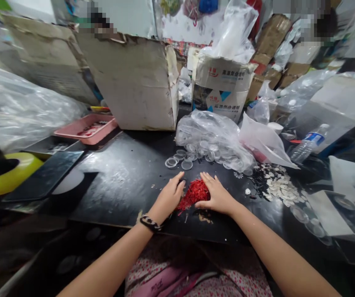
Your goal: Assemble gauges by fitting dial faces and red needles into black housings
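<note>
A small heap of red shredded bits (195,192) lies on the black table (124,173) near its front edge. My left hand (169,197) rests against the heap's left side, fingers stretched out and together. My right hand (216,193) presses flat against its right side, fingers extended. Both hands cup the heap between them. A braided band circles my left wrist. Just beyond the heap lie several clear round plastic discs (180,159) spilling from a clear plastic bag (211,138).
White flat pieces (278,185) are scattered at the right. A pink tray (86,128), a big cardboard box (134,82) and a printed sack (221,88) stand behind. A water bottle (309,143) lies at right. A yellow ring (10,173) and dark tablet (46,173) sit left.
</note>
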Demonstrator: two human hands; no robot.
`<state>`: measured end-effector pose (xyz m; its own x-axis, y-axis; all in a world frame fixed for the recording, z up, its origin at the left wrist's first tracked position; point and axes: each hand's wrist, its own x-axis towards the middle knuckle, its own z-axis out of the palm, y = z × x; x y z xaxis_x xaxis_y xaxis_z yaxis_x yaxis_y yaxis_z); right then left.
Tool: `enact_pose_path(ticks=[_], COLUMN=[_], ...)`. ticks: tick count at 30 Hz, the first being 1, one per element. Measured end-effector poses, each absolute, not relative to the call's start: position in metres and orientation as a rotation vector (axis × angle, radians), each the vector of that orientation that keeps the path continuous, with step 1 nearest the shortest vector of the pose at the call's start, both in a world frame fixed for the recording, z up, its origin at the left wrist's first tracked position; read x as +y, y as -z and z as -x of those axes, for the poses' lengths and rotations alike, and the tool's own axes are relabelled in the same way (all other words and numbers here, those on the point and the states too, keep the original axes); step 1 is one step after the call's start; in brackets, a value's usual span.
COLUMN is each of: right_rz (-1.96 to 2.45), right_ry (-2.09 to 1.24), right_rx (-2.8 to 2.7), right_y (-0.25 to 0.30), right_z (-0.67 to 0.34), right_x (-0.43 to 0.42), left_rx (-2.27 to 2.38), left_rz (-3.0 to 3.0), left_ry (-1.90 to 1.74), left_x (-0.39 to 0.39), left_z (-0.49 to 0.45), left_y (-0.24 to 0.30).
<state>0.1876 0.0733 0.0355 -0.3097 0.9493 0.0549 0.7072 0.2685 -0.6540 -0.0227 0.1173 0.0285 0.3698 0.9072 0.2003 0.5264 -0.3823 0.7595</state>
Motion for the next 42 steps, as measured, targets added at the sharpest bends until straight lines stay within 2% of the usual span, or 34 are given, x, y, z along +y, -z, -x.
enact_pose_path(ticks=[7,15,21,28,35,42], right_rz=[1.395,1.459,1.455,1.310,1.340,1.421], right_ry=[-0.803,-0.760,-0.742,-0.721,-0.625,-0.519], right_rx=[-1.953,-1.778,-1.917,-2.241,-2.304,-2.349], right_y=[-0.040,-0.036,-0.040,-0.041,-0.037,-0.039], right_z=[-0.199,-0.225,-0.221,-0.184,-0.181,-0.177], right_x=[0.073,0.054,0.058,0.082,0.074,0.070], left_rx=[1.034,1.008,1.201,1.389,1.329,1.355], left_rz=[-1.953,-1.793,-1.687,-1.705,-1.679,-1.576], left_ry=[-0.841,-0.847,-0.899,-0.949,-1.036,-1.179], left_x=[0.104,0.112,0.101,0.064,0.093,0.108], left_z=[-0.017,-0.006,0.017,0.012,-0.041,0.007], left_y=[-0.046,-0.064,-0.059,-0.024,-0.024,-0.035])
